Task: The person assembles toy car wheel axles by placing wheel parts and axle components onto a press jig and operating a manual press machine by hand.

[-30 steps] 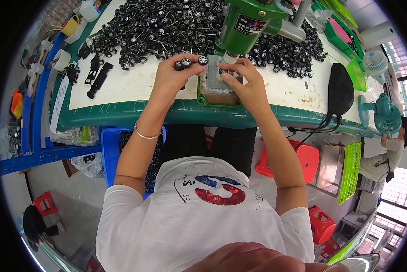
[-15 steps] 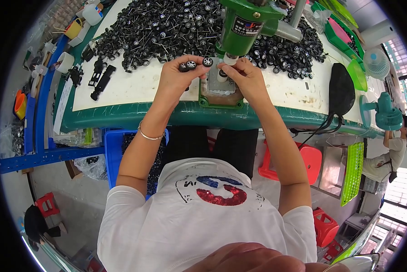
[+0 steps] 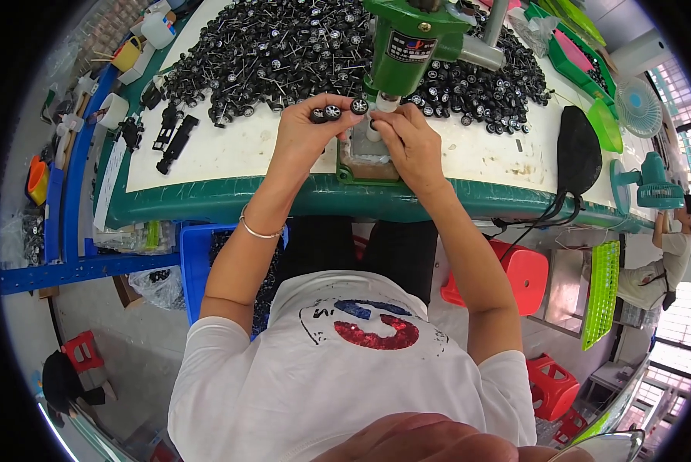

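Observation:
My left hand (image 3: 301, 137) is closed on several small black toy wheels (image 3: 332, 112) with silver hubs. One wheel (image 3: 358, 106) is pinched at its fingertips, close to the ram of a green bench press (image 3: 398, 58). Across from it, my right hand (image 3: 416, 142) pinches a small black wheel (image 3: 374, 124) at the top of a white post (image 3: 373, 134) on the press base (image 3: 368, 173). The fingers partly hide this wheel. Just above these fingers is the white tip of the ram (image 3: 387, 102).
Behind my hands lies a large heap of black wheels with metal axles (image 3: 284, 58). Black chassis parts (image 3: 177, 145) rest at the left. To the right are a black cloth-like object (image 3: 580, 154), a green bin (image 3: 584, 65) and small fans (image 3: 658, 185). A blue crate (image 3: 195, 266) stands below the table.
My right hand has moved a little to the left, and its fingers now cover more of the white post. The left hand has shifted slightly right with its wheels.

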Available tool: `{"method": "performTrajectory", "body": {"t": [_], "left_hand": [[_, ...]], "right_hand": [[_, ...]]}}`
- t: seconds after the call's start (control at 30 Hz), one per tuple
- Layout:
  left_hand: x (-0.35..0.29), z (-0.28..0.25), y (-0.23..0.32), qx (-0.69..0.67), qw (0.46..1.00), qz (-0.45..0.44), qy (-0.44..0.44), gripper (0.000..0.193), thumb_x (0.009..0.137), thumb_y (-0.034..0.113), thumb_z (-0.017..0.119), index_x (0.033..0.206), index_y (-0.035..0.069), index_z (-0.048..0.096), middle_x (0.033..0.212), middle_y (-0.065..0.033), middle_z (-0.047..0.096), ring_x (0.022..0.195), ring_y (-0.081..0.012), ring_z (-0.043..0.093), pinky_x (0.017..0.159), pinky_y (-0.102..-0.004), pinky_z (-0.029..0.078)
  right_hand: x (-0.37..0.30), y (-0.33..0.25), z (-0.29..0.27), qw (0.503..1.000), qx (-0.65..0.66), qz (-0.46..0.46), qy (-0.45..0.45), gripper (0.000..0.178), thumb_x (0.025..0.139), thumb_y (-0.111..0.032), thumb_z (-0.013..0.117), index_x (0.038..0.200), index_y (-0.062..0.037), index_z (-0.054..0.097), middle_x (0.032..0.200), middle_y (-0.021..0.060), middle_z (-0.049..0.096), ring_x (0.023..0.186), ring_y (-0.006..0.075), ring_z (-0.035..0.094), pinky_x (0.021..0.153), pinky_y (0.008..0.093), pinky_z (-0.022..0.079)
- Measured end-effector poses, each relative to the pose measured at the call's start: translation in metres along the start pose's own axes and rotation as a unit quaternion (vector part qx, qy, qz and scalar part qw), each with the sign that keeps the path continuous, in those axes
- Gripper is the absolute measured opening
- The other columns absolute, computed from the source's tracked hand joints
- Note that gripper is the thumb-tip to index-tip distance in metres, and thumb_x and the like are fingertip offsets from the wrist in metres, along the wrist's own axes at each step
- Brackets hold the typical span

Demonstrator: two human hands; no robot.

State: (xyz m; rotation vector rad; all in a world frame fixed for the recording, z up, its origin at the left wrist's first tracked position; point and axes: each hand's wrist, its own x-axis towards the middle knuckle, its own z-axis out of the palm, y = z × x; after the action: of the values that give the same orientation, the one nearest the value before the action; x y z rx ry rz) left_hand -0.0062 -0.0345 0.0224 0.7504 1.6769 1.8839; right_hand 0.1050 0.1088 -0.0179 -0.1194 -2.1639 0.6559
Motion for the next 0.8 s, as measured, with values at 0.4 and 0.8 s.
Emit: {"method": "performTrajectory", "body": {"t": [0.4,0.8], "left_hand": [[0.004,0.002,0.000,-0.007,1.000,-0.009,-0.009,0.017,0.078,0.011,0.077,0.093,0.007,0.071,0.064,0.0034,0.061,0.055,-0.0010,0.053,0.043,-0.0159,0.027],[0.006,0.024,0.007,0.015,0.998,-0.045,-0.040,0.017,0.076,0.006,0.076,0.091,0.002,0.070,0.075,-0.0018,0.066,0.064,-0.0059,0.057,0.058,-0.0213,0.045]], "right_hand": [[0.010,-0.012,-0.020,0.982,0.029,0.123,-0.140,0.033,0.079,-0.028,0.073,0.104,-0.0074,0.067,0.089,0.0038,0.052,0.065,0.0164,0.050,0.062,0.0288,0.045],[0.040,0.025,-0.068,0.987,0.090,0.132,-0.015,0.033,0.084,-0.017,0.069,0.116,-0.0079,0.065,0.090,0.0039,0.062,0.070,0.0074,0.055,0.063,0.0237,0.045]]}}
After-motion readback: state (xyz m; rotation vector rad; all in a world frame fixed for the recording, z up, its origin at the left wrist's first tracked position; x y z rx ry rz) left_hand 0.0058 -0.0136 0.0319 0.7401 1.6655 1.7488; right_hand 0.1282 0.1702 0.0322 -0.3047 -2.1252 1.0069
